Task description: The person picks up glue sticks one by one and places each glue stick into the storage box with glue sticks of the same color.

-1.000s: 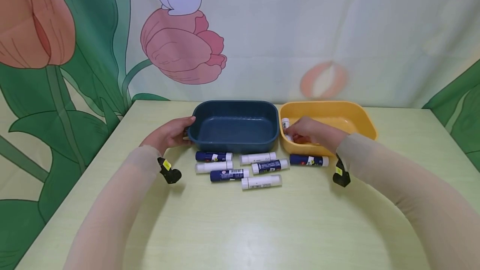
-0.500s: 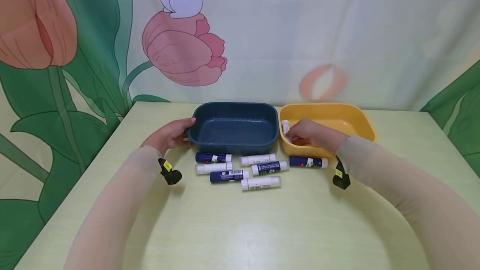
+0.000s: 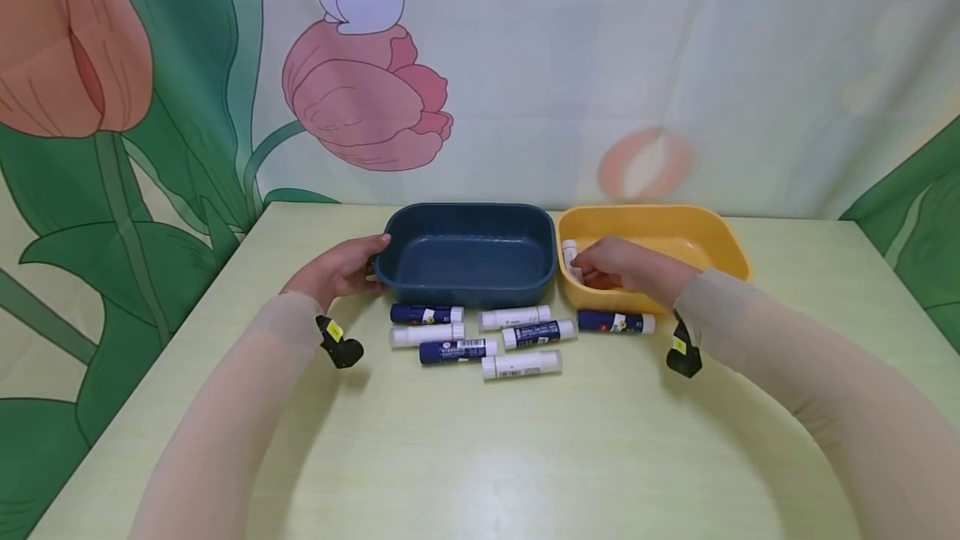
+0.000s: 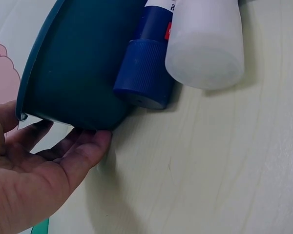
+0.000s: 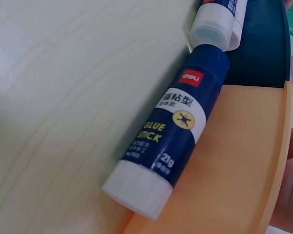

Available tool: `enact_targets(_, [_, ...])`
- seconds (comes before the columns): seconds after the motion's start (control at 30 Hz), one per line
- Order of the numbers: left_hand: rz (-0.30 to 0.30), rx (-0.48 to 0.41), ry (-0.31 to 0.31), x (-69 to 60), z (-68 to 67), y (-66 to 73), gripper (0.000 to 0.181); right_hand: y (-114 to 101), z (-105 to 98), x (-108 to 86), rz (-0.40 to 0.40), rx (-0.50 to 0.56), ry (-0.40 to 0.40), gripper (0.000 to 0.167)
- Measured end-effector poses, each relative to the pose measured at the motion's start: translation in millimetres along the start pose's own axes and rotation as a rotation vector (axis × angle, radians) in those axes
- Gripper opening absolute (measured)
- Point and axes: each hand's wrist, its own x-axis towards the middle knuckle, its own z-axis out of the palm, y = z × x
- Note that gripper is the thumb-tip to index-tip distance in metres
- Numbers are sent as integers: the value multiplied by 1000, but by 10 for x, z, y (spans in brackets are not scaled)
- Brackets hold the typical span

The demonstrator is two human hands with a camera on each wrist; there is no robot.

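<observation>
- Basically, right hand (image 3: 621,262) is inside the shallow yellow plastic tub (image 3: 701,240); grip looks pinched on the near end of a white plastic cylindrical glue stick (image 3: 571,252), fingertips partly hidden.
- That stick lies along the tub's left wall.
- Left hand (image 3: 341,267): grip pinches the end of the dark-blue plastic tub (image 3: 472,294), thumb at rim, fingers under.
- Navy plastic glue stick with white end (image 3: 615,322) sits just in front of the yellow tub; six navy or white glue sticks (image 3: 457,350) lie before the blue one on the table (image 3: 480,457).
- Risk: white stick could slip or swivel, being smooth, round and held near one end.
- Risk: low right wrist might knock the navy stick rolling.
- Risk: a left-hand tug could shove the blue tub into the front sticks.
</observation>
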Motion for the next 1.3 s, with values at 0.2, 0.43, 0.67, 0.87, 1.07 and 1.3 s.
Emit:
enact_targets(0.2, [9, 9, -12, -7, 4, 7, 57, -8, -11, -44, -2, -5, 0, 42])
enact_targets(0.43, [-4, 12, 2, -4, 6, 7, 58, -19, -40, -134, -35, 0, -47, 47])
enact_targets(0.67, [-6, 5, 3, -3, 2, 18, 57, -93, -156, -357, -94, -46, -83, 54])
enact_targets(0.87, [-4, 6, -6, -18, 1, 20, 58, -111, -249, -512, -141, -25, -93, 56])
enact_targets(1.07, [5, 15, -13, -11, 3, 14, 57, -108, -322, -681, -199, 11, -81, 57])
enact_targets(1.3, [11, 18, -16, -26, -3, 4, 53, -51, -336, -895, -270, 70, -42, 57])
